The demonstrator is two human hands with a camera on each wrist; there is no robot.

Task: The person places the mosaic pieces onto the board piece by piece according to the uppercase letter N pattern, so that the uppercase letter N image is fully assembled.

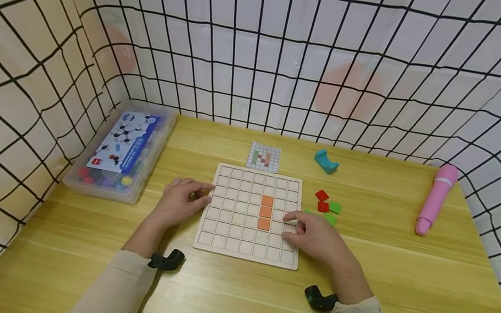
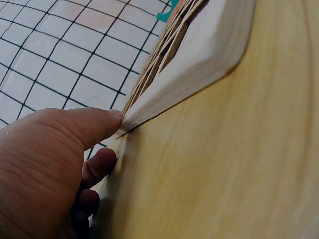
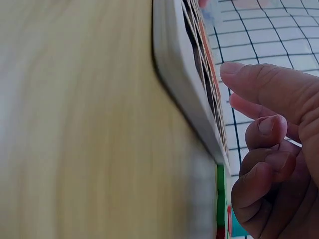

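A pale wooden grid board lies flat on the table. Three orange square tiles sit in one of its columns, one above another. At the board's left edge, the thumb and forefinger of my left hand touch the rim; the left wrist view shows the thumb tip against the wood. My right hand hovers over the board's right side, thumb and forefinger apart with nothing visible between them, the other fingers loosely bent. Loose red tiles and green tiles lie just beyond that hand, some partly hidden by it.
Behind the board lies a printed pattern card, with a blue curved piece to its right. A clear plastic case stands at left, a pink cylindrical object at far right. Black wire mesh encloses the table's back and sides.
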